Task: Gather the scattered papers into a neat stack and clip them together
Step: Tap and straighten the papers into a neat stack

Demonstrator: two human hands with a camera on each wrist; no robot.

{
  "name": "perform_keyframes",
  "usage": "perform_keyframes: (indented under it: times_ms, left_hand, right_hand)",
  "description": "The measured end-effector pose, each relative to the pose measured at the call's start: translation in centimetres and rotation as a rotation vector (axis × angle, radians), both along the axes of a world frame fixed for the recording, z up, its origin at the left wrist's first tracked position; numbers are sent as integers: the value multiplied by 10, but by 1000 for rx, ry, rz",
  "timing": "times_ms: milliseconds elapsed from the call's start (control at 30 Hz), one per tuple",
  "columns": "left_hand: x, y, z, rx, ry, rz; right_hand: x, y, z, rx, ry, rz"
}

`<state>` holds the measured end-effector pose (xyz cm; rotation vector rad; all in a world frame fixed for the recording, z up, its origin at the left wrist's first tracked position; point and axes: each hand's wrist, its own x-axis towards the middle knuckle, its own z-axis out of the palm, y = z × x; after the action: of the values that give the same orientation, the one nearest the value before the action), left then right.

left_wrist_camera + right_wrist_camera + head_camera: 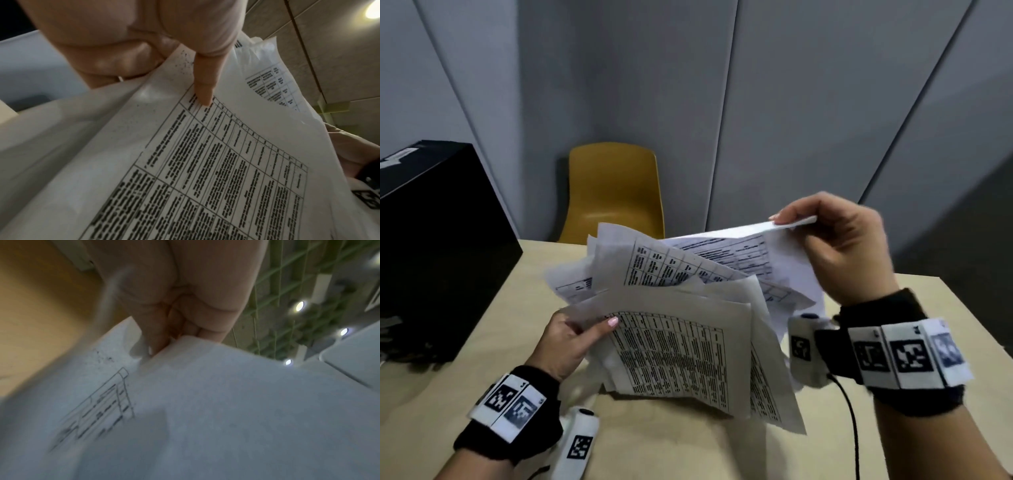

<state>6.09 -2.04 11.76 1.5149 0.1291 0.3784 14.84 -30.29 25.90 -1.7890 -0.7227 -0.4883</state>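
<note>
Several white papers (681, 329) printed with tables are held fanned and uneven above the wooden table (671, 445). My left hand (571, 339) grips their near left edge, thumb on the top sheet (205, 162). My right hand (835, 246) is raised higher and pinches the far corner of the rear sheets (784, 226); in the right wrist view the fingers (160, 340) close on that paper corner (205, 386). The lower edges of the sheets hang close to the tabletop. No clip shows in any view.
A black box (438, 246) stands on the table's left side. A mustard-yellow chair (613, 192) sits behind the far edge, against grey wall panels. A black cable (852, 428) runs down from my right wrist across the table.
</note>
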Motion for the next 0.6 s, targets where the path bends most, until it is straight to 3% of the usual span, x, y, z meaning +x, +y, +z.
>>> perform_keyframes:
  times_ms: [200, 433, 533, 600]
  left_hand:
    - [1, 2, -1, -26, -34, -17]
    - [0, -2, -1, 12, -16, 5]
    - [0, -2, -6, 8, -12, 100]
    - [2, 0, -10, -43, 9, 130]
  right_hand:
    - [-3, -5, 40, -218, -198, -126]
    - [-18, 46, 45, -500, -274, 86]
    - [-15, 46, 40, -517, -285, 78]
    - [-15, 33, 36, -430, -235, 107]
